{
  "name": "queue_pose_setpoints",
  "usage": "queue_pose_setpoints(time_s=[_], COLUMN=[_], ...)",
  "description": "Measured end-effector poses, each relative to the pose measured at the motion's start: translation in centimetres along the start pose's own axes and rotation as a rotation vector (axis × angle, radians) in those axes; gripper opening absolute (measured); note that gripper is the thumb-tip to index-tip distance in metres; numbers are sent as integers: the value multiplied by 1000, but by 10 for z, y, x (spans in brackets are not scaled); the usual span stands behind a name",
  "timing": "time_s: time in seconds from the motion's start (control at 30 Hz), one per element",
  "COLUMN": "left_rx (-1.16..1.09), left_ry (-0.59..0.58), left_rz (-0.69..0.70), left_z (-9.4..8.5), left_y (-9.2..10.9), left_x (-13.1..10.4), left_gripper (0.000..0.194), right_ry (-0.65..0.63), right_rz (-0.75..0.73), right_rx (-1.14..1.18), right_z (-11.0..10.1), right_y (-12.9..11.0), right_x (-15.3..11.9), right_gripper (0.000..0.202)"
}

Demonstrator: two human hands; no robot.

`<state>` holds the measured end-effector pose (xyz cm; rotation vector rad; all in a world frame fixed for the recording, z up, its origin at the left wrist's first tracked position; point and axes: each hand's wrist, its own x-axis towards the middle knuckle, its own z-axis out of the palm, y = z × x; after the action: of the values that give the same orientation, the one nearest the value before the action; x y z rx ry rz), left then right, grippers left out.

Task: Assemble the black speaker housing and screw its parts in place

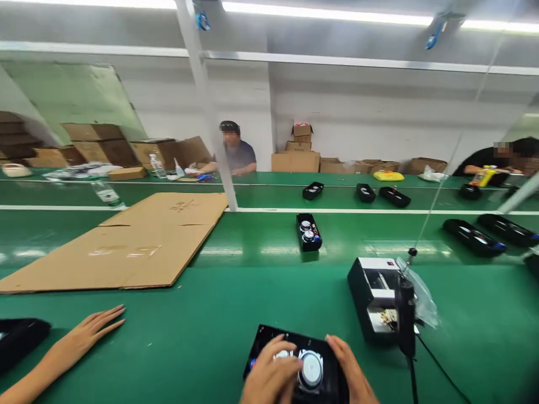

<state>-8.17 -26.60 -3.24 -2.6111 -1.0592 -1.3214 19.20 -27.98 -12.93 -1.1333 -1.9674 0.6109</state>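
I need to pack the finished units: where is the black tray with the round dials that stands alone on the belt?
In the head view the black tray sits mid-belt, just right of the flattened cardboard sheet and beyond the black-and-white box.

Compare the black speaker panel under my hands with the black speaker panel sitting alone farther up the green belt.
The black speaker panel under the hands is touched by the left hand and the right hand; the black speaker panel farther up the green belt lies untouched. The near one lies widthwise across the view, the far one lengthwise. The near one looks larger only through closeness. Both are black, show round silver parts, and rest on the green belt.
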Motion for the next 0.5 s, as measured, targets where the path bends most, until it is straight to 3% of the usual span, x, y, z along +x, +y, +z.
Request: queue_pose_setpoints(time_s=[0.03, 0.1, 0.2, 0.3, 0.37, 0.43, 0.5], left_rx=[-44, -38, -13, -18, -18, -19, -30], left_ry=[63, 53, 23, -17, -48, -72, -81], left_rz=[-5, -40, -70, -85, -97, -98, -72], left_z=[-13, -34, -43, -32, -24, -19, -16], left_y=[-9, -27, -47, -56, -55, -51, -46], left_x=[5, 10, -3, -27, -33, -29, -19], left_gripper=[30, 20, 17, 26, 28, 29, 28], right_ry=[-45, -63, 103, 141, 82, 186, 409], right_rz=[50, 170, 266, 105, -91, -99, -132], right_rx=[2, -84, -243, -304, -316, -363, -298], right_z=[-23, -61, -80, -45, -2, 42, 67], right_y=[-7, -24, -43, -40, -31, -27, -33], right_x=[2, 5, 0, -18, -31, -36, -30], right_gripper=[129, 115, 81, 40, 37, 25, 17])
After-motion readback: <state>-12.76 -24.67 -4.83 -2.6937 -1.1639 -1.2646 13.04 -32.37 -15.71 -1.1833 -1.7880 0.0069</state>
